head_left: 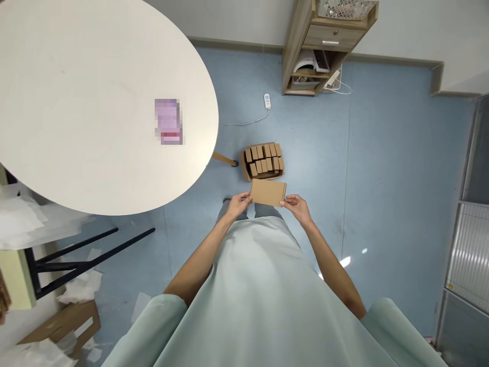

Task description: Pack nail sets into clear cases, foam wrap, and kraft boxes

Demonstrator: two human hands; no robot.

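Note:
Between my two hands is a flat brown cardboard box [268, 192], its broad face turned up toward me. My left hand [239, 204] pinches its left end, thumb on top. At the right end my right hand [297, 206] grips the edge between thumb and fingers. Just beyond it on the floor stands an open carton [244, 172], packed with two rows of small brown boxes [264, 164] set on edge. The held box hangs above the floor, near the carton's front side.
A round white table [95, 61] fills the upper left, with a blurred pink item [169, 122] on it. A wooden cabinet [301, 46] stands by the wall. A white power strip [267, 101] and its cable lie on the blue floor. White wrapping [82, 285] and another carton [64, 326] are lower left.

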